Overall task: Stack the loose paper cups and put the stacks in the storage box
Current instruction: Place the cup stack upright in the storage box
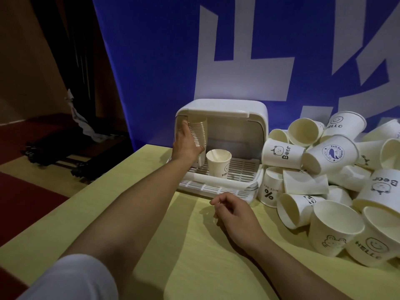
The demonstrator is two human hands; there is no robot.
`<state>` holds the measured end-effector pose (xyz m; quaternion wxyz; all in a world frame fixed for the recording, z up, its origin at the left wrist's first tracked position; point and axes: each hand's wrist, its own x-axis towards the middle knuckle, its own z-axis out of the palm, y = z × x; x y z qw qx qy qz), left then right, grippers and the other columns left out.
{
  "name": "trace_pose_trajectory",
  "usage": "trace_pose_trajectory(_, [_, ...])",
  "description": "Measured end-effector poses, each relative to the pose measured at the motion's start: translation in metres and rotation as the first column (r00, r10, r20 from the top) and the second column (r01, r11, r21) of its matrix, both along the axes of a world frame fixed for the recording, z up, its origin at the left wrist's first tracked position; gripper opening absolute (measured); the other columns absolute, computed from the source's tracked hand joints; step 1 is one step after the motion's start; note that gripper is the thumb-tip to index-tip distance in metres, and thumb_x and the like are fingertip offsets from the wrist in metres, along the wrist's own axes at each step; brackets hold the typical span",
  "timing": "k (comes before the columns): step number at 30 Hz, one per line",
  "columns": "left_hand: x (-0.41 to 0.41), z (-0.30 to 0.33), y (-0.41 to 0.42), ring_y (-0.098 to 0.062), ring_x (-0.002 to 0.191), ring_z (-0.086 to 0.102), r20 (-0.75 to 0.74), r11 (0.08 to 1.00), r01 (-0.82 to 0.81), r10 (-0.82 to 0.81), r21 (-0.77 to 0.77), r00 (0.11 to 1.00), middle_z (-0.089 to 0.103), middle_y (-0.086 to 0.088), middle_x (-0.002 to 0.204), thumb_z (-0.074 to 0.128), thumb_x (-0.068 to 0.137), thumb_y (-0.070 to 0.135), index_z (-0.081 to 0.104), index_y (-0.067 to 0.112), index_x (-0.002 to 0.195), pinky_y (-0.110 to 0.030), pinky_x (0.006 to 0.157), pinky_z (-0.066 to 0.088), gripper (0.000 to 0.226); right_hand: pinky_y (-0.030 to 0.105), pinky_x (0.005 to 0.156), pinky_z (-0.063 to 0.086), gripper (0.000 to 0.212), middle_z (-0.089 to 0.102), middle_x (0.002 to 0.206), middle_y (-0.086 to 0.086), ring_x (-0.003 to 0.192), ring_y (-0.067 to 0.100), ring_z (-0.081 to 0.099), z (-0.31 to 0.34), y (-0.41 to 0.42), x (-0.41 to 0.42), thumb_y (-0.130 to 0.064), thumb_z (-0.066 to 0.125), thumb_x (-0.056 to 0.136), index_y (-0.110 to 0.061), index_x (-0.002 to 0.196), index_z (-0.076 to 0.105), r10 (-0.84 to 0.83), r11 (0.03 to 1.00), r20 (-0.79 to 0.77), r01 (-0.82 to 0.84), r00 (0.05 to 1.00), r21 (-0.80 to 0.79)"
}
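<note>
Paper cups (337,180) are lying loose in a tumbled heap on the right side of the yellow-green table (151,245), several on their sides with open mouths showing, printed with "HELLO", "Bear" and "NICE DAY" marks; the heap is pressing up against the right wall of the white storage box (223,109), which is standing at the table's far edge before a blue banner (151,50) with its front open; inside, a single cup (219,162) is standing upright on the slatted floor, mouth up; the left hand (186,146) is reaching into the left part of the opening, fingers wrapped around a tall stack of nested cups (198,135) and holding it nearly upright, its top close under the box roof; whether its base is touching the slatted floor cannot be told; the right hand (236,211) is hovering over the table just before the box's lower front tray, fingers loosely curled and holding nothing.
</note>
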<state>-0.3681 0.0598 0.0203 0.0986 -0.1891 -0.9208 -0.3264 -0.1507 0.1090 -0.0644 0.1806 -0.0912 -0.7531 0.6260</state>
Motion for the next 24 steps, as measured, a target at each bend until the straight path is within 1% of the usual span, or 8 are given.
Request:
trace_pose_trajectory(7, [0.018, 0.009, -0.001, -0.037, 0.15, 0.024, 0.021, 1.0, -0.028, 0.029, -0.007, 0.999, -0.004, -0.006, 0.169, 0.075, 0.089, 0.018, -0.011, 0.012, 0.159, -0.047, 0.117, 0.031, 0.111, 0.026, 0.06, 0.049, 0.017, 0.062, 0.072, 0.005, 0.066, 0.014, 0.058, 0.002, -0.002, 0.002, -0.009, 0.054, 0.099, -0.018, 0.092, 0.067, -0.017, 0.999, 0.009, 0.017, 1.0, 0.033])
trace_pose_trajectory(11, [0.045, 0.015, -0.02, -0.036, 0.13, 0.049, -0.01, 0.999, -0.051, 0.051, -0.002, 0.999, 0.033, -0.007, 0.154, 0.065, 0.096, 0.024, 0.029, 0.016, 0.153, -0.043, 0.097, 0.044, 0.068, 0.029, 0.063, 0.051, 0.019, 0.064, 0.072, 0.005, 0.064, 0.014, 0.06, 0.006, -0.004, 0.007, -0.007, 0.053, 0.098, -0.017, 0.092, 0.067, -0.033, 0.992, 0.018, 0.031, 0.999, 0.123])
trace_pose_trajectory(14, [0.061, 0.018, -0.047, -0.025, 0.121, 0.056, -0.046, 0.98, -0.045, 0.055, 0.196, 0.997, 0.047, 0.004, 0.143, 0.064, 0.095, 0.036, 0.037, 0.029, 0.145, -0.039, 0.089, 0.043, 0.058, 0.032, 0.063, 0.051, 0.018, 0.063, 0.071, 0.002, 0.064, 0.011, 0.059, 0.011, -0.009, 0.014, -0.009, 0.053, 0.099, -0.018, 0.094, 0.067, -0.064, 0.987, 0.021, 0.061, 0.998, 0.147])
trace_pose_trajectory(16, [0.068, 0.023, -0.063, -0.02, 0.118, 0.057, 0.072, 0.899, -0.101, 0.078, 0.426, 0.994, 0.05, 0.008, 0.143, 0.066, 0.094, 0.038, 0.035, 0.03, 0.147, -0.035, 0.087, 0.041, 0.062, 0.034, 0.063, 0.052, 0.018, 0.064, 0.074, 0.003, 0.066, 0.014, 0.059, 0.015, -0.013, 0.02, -0.009, 0.053, 0.098, -0.019, 0.095, 0.067, -0.1, 0.985, 0.006, 0.098, 0.995, 0.139])
trace_pose_trajectory(19, [0.086, 0.026, -0.075, -0.014, 0.103, 0.058, 0.224, 0.702, -0.148, -0.017, 0.697, 0.974, 0.054, 0.007, 0.14, 0.066, 0.096, 0.035, 0.033, 0.026, 0.148, -0.023, 0.081, 0.042, 0.063, 0.034, 0.064, 0.053, 0.019, 0.067, 0.084, 0.008, 0.07, 0.015, 0.06, 0.024, -0.02, 0.034, -0.01, 0.052, 0.099, -0.021, 0.098, 0.067, -0.153, 0.983, 0.006, 0.152, 0.988, 0.108])
trace_pose_trajectory(20, [0.095, 0.025, -0.076, -0.011, 0.097, 0.058, 0.221, 0.65, -0.124, -0.069, 0.749, 0.973, 0.057, 0.008, 0.134, 0.067, 0.095, 0.033, 0.035, 0.025, 0.147, -0.02, 0.076, 0.045, 0.061, 0.031, 0.061, 0.053, 0.019, 0.066, 0.086, 0.008, 0.069, 0.014, 0.058, 0.028, -0.022, 0.043, -0.011, 0.051, 0.1, -0.022, 0.1, 0.067, -0.175, 0.982, 0.008, 0.174, 0.985, 0.08])
trace_pose_trajectory(23, [0.133, 0.018, -0.071, -0.014, 0.094, 0.065, 0.156, 0.535, 0.007, -0.258, 0.845, 0.953, 0.064, 0.011, 0.113, 0.069, 0.093, 0.026, 0.046, 0.025, 0.135, -0.036, 0.082, 0.059, 0.047, 0.022, 0.049, 0.042, 0.019, 0.063, 0.08, 0.004, 0.062, 0.013, 0.048, 0.042, -0.019, 0.083, -0.012, 0.049, 0.102, -0.02, 0.105, 0.065, -0.244, 0.969, -0.012, 0.244, 0.97, -0.033])
trace_pose_trajectory(24, [0.15, 0.015, -0.068, -0.014, 0.09, 0.066, 0.14, 0.521, 0.06, -0.337, 0.852, 0.931, 0.065, 0.008, 0.113, 0.069, 0.093, 0.024, 0.05, 0.027, 0.129, -0.035, 0.077, 0.06, 0.041, 0.022, 0.048, 0.039, 0.019, 0.063, 0.074, 0.001, 0.059, 0.013, 0.046, 0.045, -0.014, 0.099, -0.009, 0.049, 0.1, -0.019, 0.105, 0.065, -0.265, 0.964, -0.027, 0.264, 0.964, -0.033])
